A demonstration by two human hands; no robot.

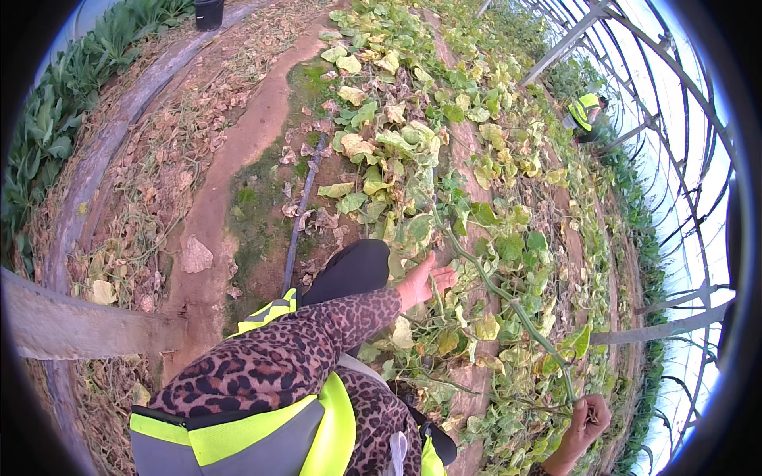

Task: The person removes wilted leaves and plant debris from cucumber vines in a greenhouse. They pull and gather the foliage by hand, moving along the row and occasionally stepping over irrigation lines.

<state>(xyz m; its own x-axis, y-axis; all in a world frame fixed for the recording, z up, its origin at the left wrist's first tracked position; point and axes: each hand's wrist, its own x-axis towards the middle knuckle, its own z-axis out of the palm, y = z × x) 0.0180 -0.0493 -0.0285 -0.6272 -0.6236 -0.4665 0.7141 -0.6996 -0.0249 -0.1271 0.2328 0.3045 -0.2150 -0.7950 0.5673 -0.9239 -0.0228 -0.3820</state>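
A long, thick green vine stem [516,306] runs slantwise before me, from the leaves at mid-view down to the lower right. My right hand [586,418] pinches its lower end between thumb and curled fingers. Some dry brown plant matter shows in that same hand. My left hand [426,280] reaches out from a leopard-print sleeve, palm turned up and fingers apart. It holds nothing, and a thin stem hangs just by its fingers. Yellowing vine leaves [417,229] surround the left hand. A green leaf [577,341] grows from the held stem near my right hand.
A grey irrigation hose [302,202] lies left of my knee. A metal post [95,318] slants in from the left. Leafy plants [50,128] line the far left, near a black bucket [209,15]. A person in a yellow vest [584,112] bends among plants at upper right.
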